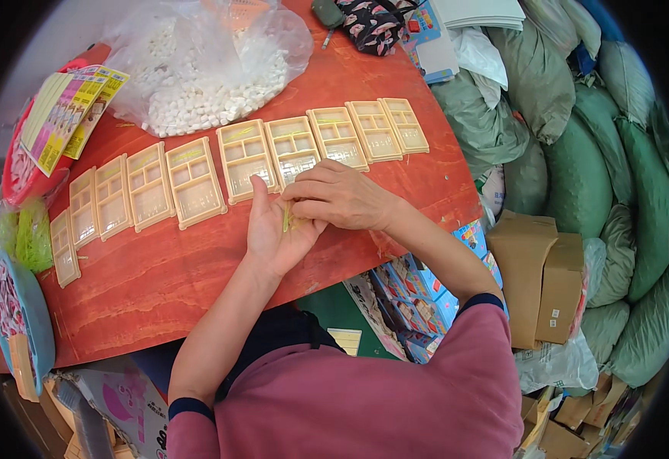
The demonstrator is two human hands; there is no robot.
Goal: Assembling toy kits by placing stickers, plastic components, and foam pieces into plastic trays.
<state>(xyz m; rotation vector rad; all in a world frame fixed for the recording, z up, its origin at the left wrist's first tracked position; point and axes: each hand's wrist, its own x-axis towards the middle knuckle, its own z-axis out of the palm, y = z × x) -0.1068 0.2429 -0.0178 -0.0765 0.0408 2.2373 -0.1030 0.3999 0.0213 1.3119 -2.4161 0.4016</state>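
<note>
Cradling yellow-green strips point(286, 218) in open left hand point(270, 239), mid-frame, beside curled right hand point(341, 197), pinch unclear; likely light, bendy, best gripped mid-length.

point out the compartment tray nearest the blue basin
The leftmost compartment tray, ending the row: it sits closest to the blue basin, while all the others lie farther right.

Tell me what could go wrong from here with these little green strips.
The thin green strips lie loose at the left hand and might slip off onto the table. The trays stand close together, so a bump from the right hand could shift several. The plastic bag of white pieces sits behind them; a knock might scatter some.
</note>
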